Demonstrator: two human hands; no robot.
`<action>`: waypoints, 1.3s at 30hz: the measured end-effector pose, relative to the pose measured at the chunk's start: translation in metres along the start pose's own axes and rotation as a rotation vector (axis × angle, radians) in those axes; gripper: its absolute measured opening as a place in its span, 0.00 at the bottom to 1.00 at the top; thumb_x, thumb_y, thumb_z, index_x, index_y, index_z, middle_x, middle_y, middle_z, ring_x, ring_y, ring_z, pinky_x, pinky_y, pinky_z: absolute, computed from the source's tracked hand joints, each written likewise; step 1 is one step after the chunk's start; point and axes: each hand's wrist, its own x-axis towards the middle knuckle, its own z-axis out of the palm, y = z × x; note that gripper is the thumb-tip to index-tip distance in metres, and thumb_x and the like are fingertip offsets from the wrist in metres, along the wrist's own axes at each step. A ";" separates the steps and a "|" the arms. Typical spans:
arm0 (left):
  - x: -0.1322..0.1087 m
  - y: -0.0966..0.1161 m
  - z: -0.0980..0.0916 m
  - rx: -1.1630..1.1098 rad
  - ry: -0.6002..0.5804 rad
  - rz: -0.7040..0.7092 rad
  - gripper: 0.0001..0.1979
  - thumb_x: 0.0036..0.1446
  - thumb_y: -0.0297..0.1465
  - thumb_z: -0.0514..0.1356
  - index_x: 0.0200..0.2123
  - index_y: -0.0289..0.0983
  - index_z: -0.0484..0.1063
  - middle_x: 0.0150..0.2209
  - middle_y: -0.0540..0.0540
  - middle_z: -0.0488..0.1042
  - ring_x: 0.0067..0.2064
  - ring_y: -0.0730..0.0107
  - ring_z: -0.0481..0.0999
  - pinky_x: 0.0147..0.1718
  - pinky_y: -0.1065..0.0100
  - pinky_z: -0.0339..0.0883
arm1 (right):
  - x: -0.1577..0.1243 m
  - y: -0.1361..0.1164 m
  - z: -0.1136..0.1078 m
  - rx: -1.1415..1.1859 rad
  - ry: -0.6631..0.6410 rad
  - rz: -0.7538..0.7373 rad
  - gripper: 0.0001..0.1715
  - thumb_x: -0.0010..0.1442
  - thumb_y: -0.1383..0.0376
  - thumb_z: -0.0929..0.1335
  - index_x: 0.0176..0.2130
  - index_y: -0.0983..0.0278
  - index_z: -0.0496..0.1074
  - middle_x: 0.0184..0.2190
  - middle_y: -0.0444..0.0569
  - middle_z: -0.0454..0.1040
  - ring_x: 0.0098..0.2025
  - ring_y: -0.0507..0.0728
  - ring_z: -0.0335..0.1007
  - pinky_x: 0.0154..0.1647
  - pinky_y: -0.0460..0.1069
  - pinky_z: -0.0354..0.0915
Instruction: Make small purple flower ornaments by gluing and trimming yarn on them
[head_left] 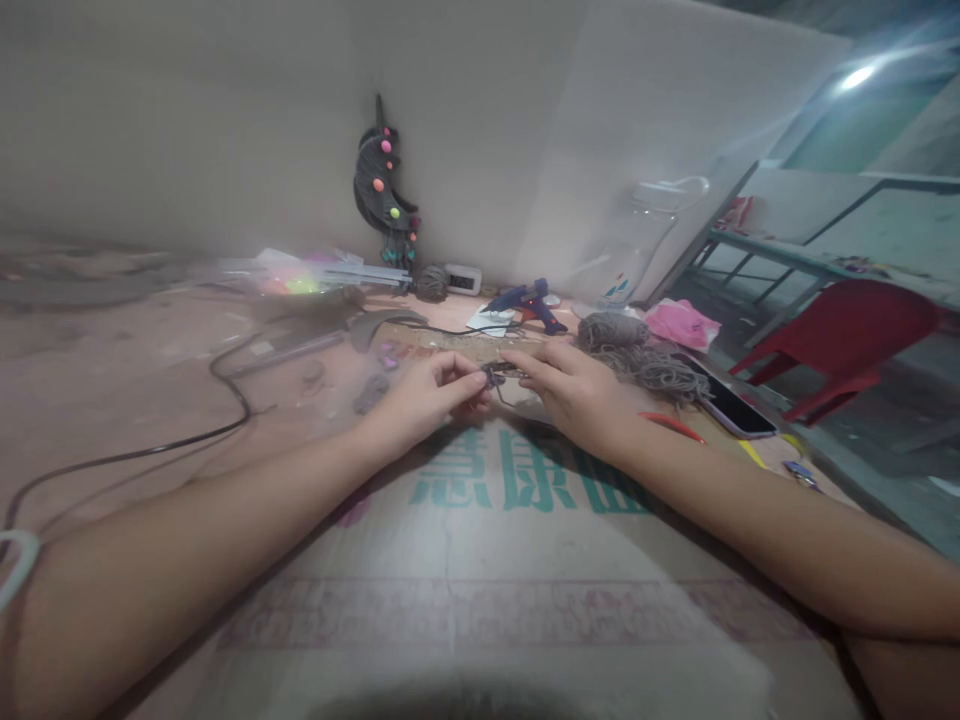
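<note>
My left hand (442, 393) is closed in a pinch, thumb against fingers, on a small dark grey-purple piece (493, 378) that looks like yarn. My right hand (571, 388) meets it from the other side, its fingers bent together around a thin dark thing by the same piece. Blur and the fingers hide what that thin thing is. Under the hands is a board (450, 550) with green printed characters. Grey yarn (649, 365) lies beyond my right hand, and a red curved handle (671, 428) shows beside the right wrist.
A blue glue gun (529, 303), a small white clock (463, 280) and a clear jug (622, 255) stand toward the wall. A dark moon-shaped decoration (379, 185) leans there. A phone (731, 400) lies right; a black cable (232, 385) crosses left. A red chair (847, 335) stands beyond.
</note>
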 end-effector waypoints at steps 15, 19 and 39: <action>0.002 -0.006 -0.002 0.063 0.070 0.028 0.12 0.57 0.38 0.64 0.33 0.35 0.68 0.30 0.48 0.76 0.31 0.71 0.77 0.31 0.69 0.68 | 0.001 0.004 0.003 0.314 -0.035 0.414 0.23 0.68 0.64 0.61 0.61 0.61 0.67 0.50 0.56 0.71 0.52 0.61 0.69 0.55 0.58 0.66; -0.001 -0.008 -0.002 0.181 0.099 0.188 0.10 0.59 0.38 0.61 0.35 0.36 0.68 0.30 0.49 0.75 0.33 0.71 0.75 0.34 0.69 0.68 | -0.006 0.019 0.020 0.352 -0.158 0.527 0.28 0.66 0.66 0.61 0.64 0.66 0.64 0.49 0.59 0.70 0.52 0.62 0.69 0.58 0.60 0.64; -0.007 -0.002 0.005 0.046 -0.157 0.019 0.20 0.63 0.43 0.57 0.52 0.37 0.62 0.36 0.45 0.77 0.35 0.65 0.80 0.36 0.64 0.71 | 0.014 -0.019 -0.005 0.900 -0.229 0.820 0.14 0.56 0.56 0.69 0.34 0.65 0.76 0.30 0.47 0.77 0.31 0.54 0.71 0.34 0.49 0.66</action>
